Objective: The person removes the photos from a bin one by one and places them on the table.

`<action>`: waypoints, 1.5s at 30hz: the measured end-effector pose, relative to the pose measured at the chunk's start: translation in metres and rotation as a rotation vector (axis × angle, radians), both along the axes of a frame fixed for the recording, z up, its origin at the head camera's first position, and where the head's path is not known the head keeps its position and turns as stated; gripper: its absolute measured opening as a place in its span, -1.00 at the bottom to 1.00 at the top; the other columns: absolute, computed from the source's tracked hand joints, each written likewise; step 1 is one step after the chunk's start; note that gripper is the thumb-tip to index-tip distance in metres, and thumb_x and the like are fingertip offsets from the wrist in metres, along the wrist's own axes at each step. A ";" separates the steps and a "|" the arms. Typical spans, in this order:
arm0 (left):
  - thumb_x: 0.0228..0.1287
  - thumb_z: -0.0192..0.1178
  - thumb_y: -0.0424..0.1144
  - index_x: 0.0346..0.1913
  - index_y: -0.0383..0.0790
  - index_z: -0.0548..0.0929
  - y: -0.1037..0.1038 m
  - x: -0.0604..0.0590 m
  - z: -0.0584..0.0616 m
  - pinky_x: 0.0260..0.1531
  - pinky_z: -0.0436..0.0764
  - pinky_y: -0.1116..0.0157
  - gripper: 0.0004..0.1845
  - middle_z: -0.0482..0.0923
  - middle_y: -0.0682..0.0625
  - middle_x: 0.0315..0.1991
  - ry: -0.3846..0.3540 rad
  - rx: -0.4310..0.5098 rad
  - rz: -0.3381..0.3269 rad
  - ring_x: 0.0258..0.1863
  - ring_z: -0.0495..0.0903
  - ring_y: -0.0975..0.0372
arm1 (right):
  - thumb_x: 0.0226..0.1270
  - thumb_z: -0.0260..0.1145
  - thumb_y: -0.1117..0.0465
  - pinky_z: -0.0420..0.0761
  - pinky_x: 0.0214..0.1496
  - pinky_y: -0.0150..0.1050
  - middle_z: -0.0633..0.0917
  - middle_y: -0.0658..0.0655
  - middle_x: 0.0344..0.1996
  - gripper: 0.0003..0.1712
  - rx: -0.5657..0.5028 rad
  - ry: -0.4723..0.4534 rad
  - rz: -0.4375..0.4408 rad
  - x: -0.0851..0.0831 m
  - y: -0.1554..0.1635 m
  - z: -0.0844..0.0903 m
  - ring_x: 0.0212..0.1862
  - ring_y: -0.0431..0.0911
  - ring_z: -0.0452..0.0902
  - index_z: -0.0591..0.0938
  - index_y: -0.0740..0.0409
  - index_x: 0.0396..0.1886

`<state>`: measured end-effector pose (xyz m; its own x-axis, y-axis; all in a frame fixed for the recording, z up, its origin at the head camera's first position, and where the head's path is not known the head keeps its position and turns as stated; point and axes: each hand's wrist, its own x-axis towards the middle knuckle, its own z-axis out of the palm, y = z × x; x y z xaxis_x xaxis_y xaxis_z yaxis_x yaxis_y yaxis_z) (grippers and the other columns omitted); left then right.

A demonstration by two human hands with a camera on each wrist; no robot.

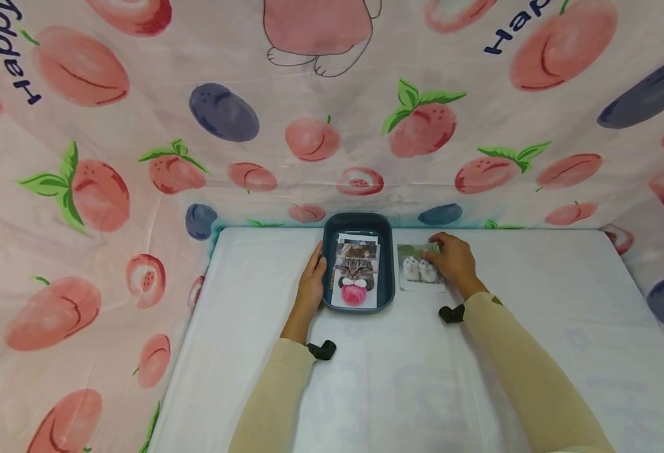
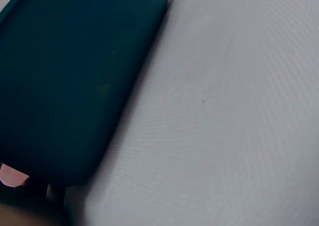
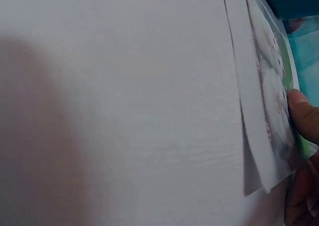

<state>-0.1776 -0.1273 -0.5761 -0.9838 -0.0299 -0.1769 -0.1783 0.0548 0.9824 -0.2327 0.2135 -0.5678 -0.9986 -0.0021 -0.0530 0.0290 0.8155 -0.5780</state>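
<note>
A dark teal tray (image 1: 387, 270) sits near the table's far edge, holding a small stack of picture cards (image 1: 357, 272); the top one shows a tabby cat above a pink ball. My left hand (image 1: 310, 277) grips the tray's left side, and the tray's outer wall (image 2: 75, 86) fills much of the left wrist view. Just right of the tray is a photo card (image 1: 419, 269) with white furry animals on green. My right hand (image 1: 453, 258) pinches its right part, thumb (image 3: 304, 114) on the picture face and fingers beneath. In the right wrist view its near edge lifts off the table.
A white-covered table (image 1: 388, 384) spreads out in front of me. Behind it and to the sides hangs a pink cloth (image 1: 309, 82) printed with fruit. Each wrist carries a small black camera mount (image 1: 452, 314).
</note>
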 end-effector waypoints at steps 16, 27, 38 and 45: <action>0.67 -0.14 0.00 0.61 0.24 0.19 0.003 0.000 -0.003 0.62 -0.04 -0.05 -0.46 0.08 0.13 0.64 -0.003 0.004 0.000 0.65 -0.04 0.12 | 0.33 0.43 -0.15 0.53 0.17 0.21 0.58 0.30 0.08 -0.40 0.023 -0.027 -0.040 0.005 0.009 -0.004 0.13 0.22 0.50 0.62 0.11 0.20; 0.67 -0.13 0.00 0.60 0.25 0.21 0.004 -0.001 -0.003 0.62 -0.04 -0.03 -0.47 0.10 0.14 0.63 0.016 0.010 0.009 0.65 -0.03 0.14 | 0.40 0.35 -0.20 0.52 0.25 0.21 0.60 0.32 0.17 -0.32 -0.216 -0.088 -0.012 -0.007 0.021 0.003 0.22 0.22 0.50 0.57 0.15 0.29; 0.67 -0.15 -0.01 0.62 0.19 0.18 0.001 -0.001 -0.004 0.62 -0.05 -0.05 -0.46 0.08 0.13 0.64 0.023 -0.014 0.003 0.66 -0.04 0.11 | 0.38 0.32 -0.29 0.58 0.12 0.12 0.58 0.25 0.13 -0.25 -0.434 -0.104 0.055 -0.013 -0.023 0.049 0.15 0.16 0.51 0.54 0.10 0.36; 0.67 -0.15 0.01 0.62 0.19 0.18 0.000 0.000 -0.003 0.62 -0.07 -0.05 -0.45 0.07 0.14 0.64 0.022 -0.005 -0.001 0.66 -0.05 0.12 | 0.35 0.41 -0.17 0.60 0.06 0.24 0.68 0.20 0.04 -0.35 -0.457 -0.185 0.255 -0.026 -0.054 0.072 0.03 0.28 0.57 0.61 0.10 0.29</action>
<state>-0.1772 -0.1269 -0.5790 -0.9874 -0.0303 -0.1555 -0.1571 0.0601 0.9858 -0.2590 0.1598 -0.4955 -0.9377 -0.3061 -0.1646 -0.0018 0.4778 -0.8785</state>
